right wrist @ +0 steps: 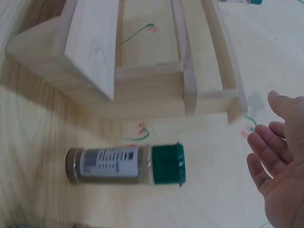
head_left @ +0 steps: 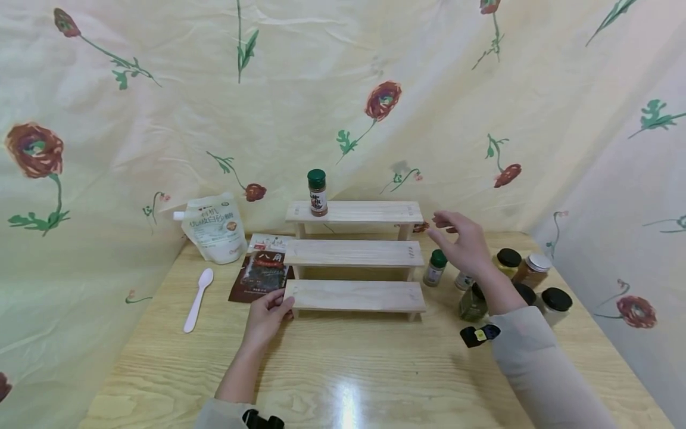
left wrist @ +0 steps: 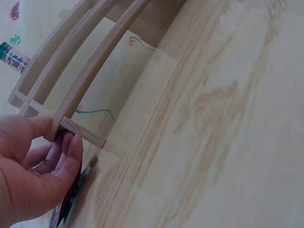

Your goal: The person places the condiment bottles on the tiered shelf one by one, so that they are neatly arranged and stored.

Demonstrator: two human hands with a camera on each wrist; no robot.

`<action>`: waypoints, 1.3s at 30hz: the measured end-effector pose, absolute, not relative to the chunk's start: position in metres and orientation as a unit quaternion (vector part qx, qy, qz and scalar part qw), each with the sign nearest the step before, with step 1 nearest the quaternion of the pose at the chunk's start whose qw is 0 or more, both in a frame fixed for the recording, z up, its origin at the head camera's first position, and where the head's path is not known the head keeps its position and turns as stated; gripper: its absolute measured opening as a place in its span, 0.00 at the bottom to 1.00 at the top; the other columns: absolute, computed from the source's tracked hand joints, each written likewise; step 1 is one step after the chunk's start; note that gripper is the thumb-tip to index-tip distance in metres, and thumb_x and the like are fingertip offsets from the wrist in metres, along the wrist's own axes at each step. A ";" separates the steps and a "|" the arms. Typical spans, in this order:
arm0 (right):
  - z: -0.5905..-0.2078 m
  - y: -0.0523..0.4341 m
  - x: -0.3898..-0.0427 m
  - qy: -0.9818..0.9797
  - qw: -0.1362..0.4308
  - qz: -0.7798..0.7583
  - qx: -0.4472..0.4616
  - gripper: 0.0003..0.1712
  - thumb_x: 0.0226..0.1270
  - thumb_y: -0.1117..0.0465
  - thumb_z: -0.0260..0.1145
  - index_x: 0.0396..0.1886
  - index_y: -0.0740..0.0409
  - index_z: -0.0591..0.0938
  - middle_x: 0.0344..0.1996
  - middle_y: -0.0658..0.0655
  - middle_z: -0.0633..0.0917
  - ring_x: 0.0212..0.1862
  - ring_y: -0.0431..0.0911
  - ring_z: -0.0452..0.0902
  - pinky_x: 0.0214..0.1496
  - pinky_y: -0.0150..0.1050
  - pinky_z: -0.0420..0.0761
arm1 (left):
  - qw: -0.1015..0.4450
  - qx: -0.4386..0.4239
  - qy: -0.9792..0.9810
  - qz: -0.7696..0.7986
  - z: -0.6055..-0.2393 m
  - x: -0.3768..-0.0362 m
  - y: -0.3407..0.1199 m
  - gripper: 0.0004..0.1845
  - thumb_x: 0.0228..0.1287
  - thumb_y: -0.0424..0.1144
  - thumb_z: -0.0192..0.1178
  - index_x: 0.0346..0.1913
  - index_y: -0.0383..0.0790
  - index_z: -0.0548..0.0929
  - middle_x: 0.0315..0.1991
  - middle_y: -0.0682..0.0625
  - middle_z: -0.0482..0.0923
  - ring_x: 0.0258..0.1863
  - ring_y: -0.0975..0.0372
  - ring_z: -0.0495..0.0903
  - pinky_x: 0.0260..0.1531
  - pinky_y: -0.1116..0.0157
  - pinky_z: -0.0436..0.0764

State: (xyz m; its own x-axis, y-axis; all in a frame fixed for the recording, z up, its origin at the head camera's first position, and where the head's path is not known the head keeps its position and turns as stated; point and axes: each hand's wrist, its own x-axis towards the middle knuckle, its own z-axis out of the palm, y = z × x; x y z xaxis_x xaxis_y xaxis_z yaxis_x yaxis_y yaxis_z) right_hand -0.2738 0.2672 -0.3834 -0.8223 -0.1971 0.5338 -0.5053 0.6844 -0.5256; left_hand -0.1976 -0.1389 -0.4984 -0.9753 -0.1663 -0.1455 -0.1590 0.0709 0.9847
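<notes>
A three-step wooden rack (head_left: pixel 354 253) stands on the table against the patterned cloth. My left hand (head_left: pixel 266 319) pinches the left end of its lowest step, thumb on top and fingers curled beneath, as the left wrist view shows with the hand (left wrist: pixel 40 164) at the board's corner. One green-capped spice jar (head_left: pixel 318 193) stands at the left of the top step. Off the rack's right end my right hand (head_left: pixel 463 244) hovers, fingers loosely bent and holding nothing. Below it, a second green-capped jar (head_left: pixel 435 268) stands beside the rack; the right wrist view shows this jar (right wrist: pixel 126 164) close up.
Several jars, among them a black-lidded one (head_left: pixel 554 304) and a white-lidded one (head_left: pixel 532 271), stand at the right beneath my forearm. Left of the rack are a white spouted pouch (head_left: pixel 214 229), a dark brown packet (head_left: pixel 261 268) and a white spoon (head_left: pixel 198 300).
</notes>
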 end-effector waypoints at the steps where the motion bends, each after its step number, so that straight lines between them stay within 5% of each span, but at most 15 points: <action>1: -0.384 0.269 -0.274 -0.891 0.222 0.342 0.198 0.23 0.73 0.62 0.67 0.62 0.71 0.77 0.53 0.70 0.82 0.53 0.62 0.79 0.53 0.61 0.82 | 0.003 0.111 -0.732 -0.673 -0.498 -0.198 -0.139 0.20 0.71 0.32 0.63 0.62 0.25 0.78 0.44 0.39 0.79 0.35 0.61 0.83 0.35 0.67 0.89; 23: -0.398 0.303 -0.268 -0.947 0.021 0.181 0.263 0.25 0.65 0.66 0.73 0.59 0.70 0.81 0.53 0.68 0.84 0.53 0.62 0.81 0.55 0.62 0.83 | 0.011 0.101 -0.739 -0.666 -0.499 -0.195 -0.141 0.22 0.70 0.33 0.65 0.62 0.22 0.77 0.41 0.39 0.80 0.32 0.59 0.84 0.33 0.68 0.89; 32: -0.398 0.304 -0.270 -0.954 0.017 0.159 0.254 0.24 0.62 0.66 0.75 0.56 0.71 0.82 0.50 0.68 0.85 0.46 0.58 0.83 0.48 0.57 0.86 | 0.012 0.092 -0.743 -0.663 -0.496 -0.192 -0.141 0.23 0.71 0.33 0.64 0.62 0.20 0.76 0.42 0.39 0.80 0.33 0.59 0.84 0.34 0.65 0.90; 39: -0.398 0.306 -0.269 -0.951 0.003 0.155 0.266 0.27 0.60 0.70 0.75 0.59 0.71 0.80 0.54 0.69 0.83 0.50 0.60 0.82 0.51 0.59 0.85 | 0.009 0.092 -0.741 -0.665 -0.495 -0.193 -0.140 0.22 0.71 0.32 0.64 0.61 0.21 0.77 0.42 0.39 0.80 0.33 0.60 0.83 0.34 0.66 0.89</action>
State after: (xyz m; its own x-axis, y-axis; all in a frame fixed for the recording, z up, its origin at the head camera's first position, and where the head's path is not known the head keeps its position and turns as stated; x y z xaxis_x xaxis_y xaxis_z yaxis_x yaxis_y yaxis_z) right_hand -0.2695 0.3057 -0.3976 -0.8583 -0.5054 0.0887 -0.5075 0.8105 -0.2926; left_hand -0.1926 -0.1405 -0.4955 -0.9831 -0.1482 -0.1079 -0.1233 0.0985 0.9875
